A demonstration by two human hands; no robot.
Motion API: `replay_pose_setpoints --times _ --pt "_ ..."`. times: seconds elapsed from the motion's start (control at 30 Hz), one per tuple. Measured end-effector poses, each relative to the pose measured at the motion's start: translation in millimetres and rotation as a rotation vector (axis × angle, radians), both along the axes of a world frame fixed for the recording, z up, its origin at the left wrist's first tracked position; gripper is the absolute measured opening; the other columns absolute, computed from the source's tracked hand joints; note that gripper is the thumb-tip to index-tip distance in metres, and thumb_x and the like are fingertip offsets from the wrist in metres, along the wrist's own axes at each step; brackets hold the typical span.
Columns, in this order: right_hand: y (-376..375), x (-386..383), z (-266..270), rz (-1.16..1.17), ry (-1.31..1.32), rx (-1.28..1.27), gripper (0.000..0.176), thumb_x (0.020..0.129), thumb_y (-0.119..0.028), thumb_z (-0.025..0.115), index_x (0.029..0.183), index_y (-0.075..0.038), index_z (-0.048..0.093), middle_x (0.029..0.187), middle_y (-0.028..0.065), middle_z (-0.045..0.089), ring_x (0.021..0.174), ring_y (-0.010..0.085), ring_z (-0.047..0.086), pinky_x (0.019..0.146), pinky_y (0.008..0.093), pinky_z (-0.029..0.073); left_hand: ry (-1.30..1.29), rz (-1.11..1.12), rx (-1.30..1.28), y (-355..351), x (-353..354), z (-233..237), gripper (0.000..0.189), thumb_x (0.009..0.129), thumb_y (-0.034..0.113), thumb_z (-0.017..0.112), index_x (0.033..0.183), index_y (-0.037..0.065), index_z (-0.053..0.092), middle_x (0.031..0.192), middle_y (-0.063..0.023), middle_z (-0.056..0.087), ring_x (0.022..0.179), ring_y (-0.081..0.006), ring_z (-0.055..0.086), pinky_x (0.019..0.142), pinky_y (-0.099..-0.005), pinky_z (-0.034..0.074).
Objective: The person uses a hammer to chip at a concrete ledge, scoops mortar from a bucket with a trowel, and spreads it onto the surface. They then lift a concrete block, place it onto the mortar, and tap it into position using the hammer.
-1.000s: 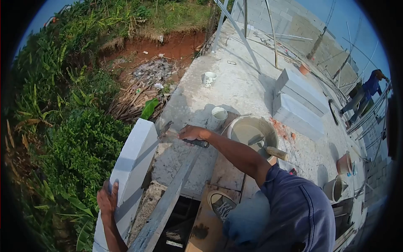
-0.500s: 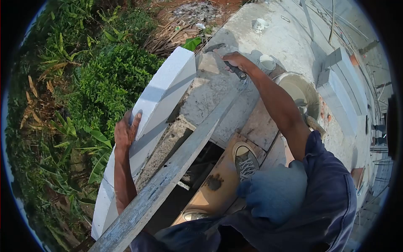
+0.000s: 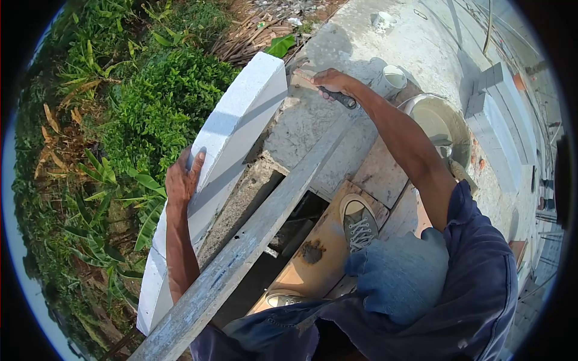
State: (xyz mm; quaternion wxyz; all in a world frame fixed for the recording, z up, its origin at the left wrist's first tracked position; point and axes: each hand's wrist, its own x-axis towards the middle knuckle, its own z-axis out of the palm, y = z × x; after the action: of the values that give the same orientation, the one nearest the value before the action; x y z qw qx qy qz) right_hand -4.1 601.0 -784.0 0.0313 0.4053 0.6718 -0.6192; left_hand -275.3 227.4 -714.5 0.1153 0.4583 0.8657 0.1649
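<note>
A row of long white blocks [image 3: 241, 114] stands on a narrow rough wall beside the greenery. My left hand [image 3: 183, 177] grips the nearest long block, thumb on its top edge and fingers down the outer side. Wrapped round the dark handle of a hammer [image 3: 342, 100] is my right hand [image 3: 332, 83], with the index finger stretched forward. The hammer's head, blurred, is right by the far end of the block. A long grey, paint-stained beam [image 3: 253, 222] runs diagonally between my forearms, over part of the left arm.
My shoes rest on wooden boards [image 3: 328, 231] beside a dark gap. At the right are a large tub [image 3: 436, 117] of grey mix, a white bucket [image 3: 392, 79], a small container [image 3: 383, 21] and stacked grey-white blocks [image 3: 494, 120]. Dense plants [image 3: 162, 102] lie below at the left.
My right hand has swung the hammer left, its head now closer to the block's end. My left hand keeps its place on the block. The whole view has shifted slightly.
</note>
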Motion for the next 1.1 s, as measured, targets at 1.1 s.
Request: replay_pose_setpoints --times 1.1 --pt "-185 -74 174 0.605 0.37 0.912 0.045 0.093 -0.035 0.06 0.128 -0.007 0.056 0.074 0.0041 0.055 0.063 0.0128 0.049 0.061 0.0294 0.043 -0.166 0.279 0.195 -263 -55 -1 0.057 0.075 0.05 0.076 0.109 0.005 0.07 0.1 -0.0174 0.069 0.093 -0.0286 0.064 0.081 -0.0395 0.048"
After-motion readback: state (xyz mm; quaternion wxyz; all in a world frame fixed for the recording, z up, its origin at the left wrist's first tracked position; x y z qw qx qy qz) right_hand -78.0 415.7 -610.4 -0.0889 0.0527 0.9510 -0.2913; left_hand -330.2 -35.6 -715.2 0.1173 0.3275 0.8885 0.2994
